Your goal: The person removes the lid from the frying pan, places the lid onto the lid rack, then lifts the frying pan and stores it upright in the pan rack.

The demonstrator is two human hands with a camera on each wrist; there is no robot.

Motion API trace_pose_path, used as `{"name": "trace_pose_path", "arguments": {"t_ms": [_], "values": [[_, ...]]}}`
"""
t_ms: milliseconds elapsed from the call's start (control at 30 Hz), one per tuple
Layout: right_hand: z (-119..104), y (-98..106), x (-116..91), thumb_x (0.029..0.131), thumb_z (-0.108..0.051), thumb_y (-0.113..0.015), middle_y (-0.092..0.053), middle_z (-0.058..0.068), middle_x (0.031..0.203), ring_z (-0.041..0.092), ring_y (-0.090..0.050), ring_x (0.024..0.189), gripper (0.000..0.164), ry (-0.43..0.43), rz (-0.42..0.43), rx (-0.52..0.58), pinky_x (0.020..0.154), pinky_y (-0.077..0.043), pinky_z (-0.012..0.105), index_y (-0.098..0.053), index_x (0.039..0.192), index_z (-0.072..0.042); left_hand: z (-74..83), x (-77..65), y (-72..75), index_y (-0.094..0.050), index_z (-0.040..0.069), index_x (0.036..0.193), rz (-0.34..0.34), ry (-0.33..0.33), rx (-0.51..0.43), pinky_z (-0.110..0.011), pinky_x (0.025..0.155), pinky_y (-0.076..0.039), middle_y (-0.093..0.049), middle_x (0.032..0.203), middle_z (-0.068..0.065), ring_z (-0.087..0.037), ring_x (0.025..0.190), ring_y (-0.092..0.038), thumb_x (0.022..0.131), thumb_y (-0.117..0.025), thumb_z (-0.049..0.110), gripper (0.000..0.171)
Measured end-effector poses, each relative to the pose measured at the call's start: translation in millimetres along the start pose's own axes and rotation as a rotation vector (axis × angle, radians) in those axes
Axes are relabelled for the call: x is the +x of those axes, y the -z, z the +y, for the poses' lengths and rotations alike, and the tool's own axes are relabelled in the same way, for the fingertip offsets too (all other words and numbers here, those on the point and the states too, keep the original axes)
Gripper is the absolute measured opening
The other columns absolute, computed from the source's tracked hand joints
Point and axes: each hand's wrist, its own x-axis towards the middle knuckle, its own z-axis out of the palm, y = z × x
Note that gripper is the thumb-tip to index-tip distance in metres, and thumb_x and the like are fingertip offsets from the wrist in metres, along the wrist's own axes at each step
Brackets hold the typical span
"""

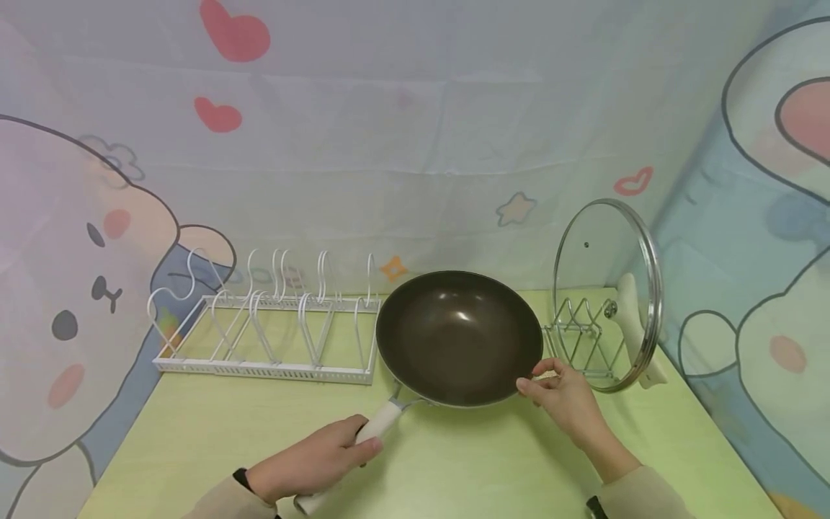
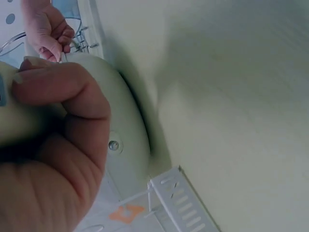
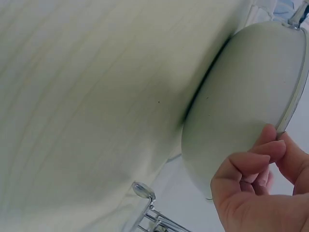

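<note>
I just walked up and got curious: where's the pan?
In the head view, the pan is just below centre, between the white rack at left and the glass lid at right.

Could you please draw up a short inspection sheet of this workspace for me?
Surface: pale green tabletop; whether the wok rests on it is hard to tell.
Job's things: the wok, dark inside and pale outside, with a white handle.
Clutter: white rack left of the wok; glass lid standing on edge at a metal rack to the right.
Grippers: left hand grips the handle; right hand pinches the wok at its edge.
Cables: nothing seen.
Surroundings: backdrop printed with hearts and cartoon animals.
</note>
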Motion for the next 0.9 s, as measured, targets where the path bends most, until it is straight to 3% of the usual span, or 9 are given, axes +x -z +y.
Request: {"name": "trace_pose_path", "arguments": {"t_ms": [167, 233, 300, 433, 633, 900], "values": [[2, 0, 3, 0.101, -0.036, -0.076, -0.080, 0.004, 0.100, 0.014, -0.058, 0.079, 0.066, -0.075, -0.067, 0.196, 0.073, -0.055, 0.031, -0.045, 0.139, 0.008, 0.8, 0.6, -6.4, -0.059, 0.007, 0.105, -0.015, 0.031, -0.088, -0.031, 0.062, -0.045, -0.060, 0.088, -0.004, -0.019, 0.072, -0.052, 0.112, -0.056, 0.037, 0.031], [4, -2, 5, 0.103, -0.039, -0.072, -0.077, 0.002, 0.099, 0.012, -0.058, 0.078, 0.061, -0.103, -0.094, 0.249, 0.074, -0.056, 0.028, -0.051, 0.137, 0.008, 1.9, 1.1, -8.9, -0.059, 0.007, 0.103, -0.033, 0.041, -0.133, -0.032, 0.063, -0.045, -0.059, 0.088, -0.004, -0.020, 0.073, -0.052, 0.112, -0.055, 0.038, 0.033], [6, -4, 6, 0.106, -0.041, -0.067, -0.073, 0.000, 0.096, 0.010, -0.057, 0.078, 0.049, -0.116, -0.111, 0.283, 0.072, -0.056, 0.025, -0.060, 0.125, 0.003, 3.4, 1.9, -12.1, -0.059, 0.006, 0.102, -0.049, 0.052, -0.179, -0.032, 0.064, -0.044, -0.057, 0.088, -0.004, -0.020, 0.075, -0.051, 0.112, -0.055, 0.038, 0.034], [8, -11, 10, 0.110, -0.044, -0.058, -0.070, -0.002, 0.089, 0.010, -0.055, 0.073, 0.040, -0.115, -0.101, 0.296, 0.067, -0.052, 0.023, -0.064, 0.104, -0.005, 3.6, 4.7, -19.1, -0.056, 0.004, 0.105, -0.100, 0.068, -0.311, -0.032, 0.070, -0.046, -0.054, 0.091, -0.005, -0.020, 0.080, -0.050, 0.113, -0.055, 0.037, 0.034], [5, -16, 12, 0.114, -0.034, -0.052, -0.069, -0.002, 0.085, 0.009, -0.055, 0.072, 0.035, -0.097, -0.064, 0.295, 0.066, -0.051, 0.023, -0.064, 0.102, -0.003, 1.8, 7.5, -30.3, -0.050, -0.001, 0.115, -0.156, 0.066, -0.540, -0.027, 0.061, -0.053, -0.059, 0.082, -0.006, -0.015, 0.066, -0.057, 0.113, -0.054, 0.032, 0.034], [3, -16, 17, 0.114, -0.030, -0.050, -0.069, -0.001, 0.084, 0.010, -0.056, 0.071, 0.034, -0.095, -0.025, 0.270, 0.065, -0.052, 0.022, -0.064, 0.102, -0.002, 6.0, 12.4, -40.8, -0.049, -0.002, 0.118, -0.156, 0.071, -0.639, -0.025, 0.056, -0.054, -0.059, 0.087, -0.006, -0.013, 0.062, -0.057, 0.113, -0.054, 0.032, 0.035]]}}
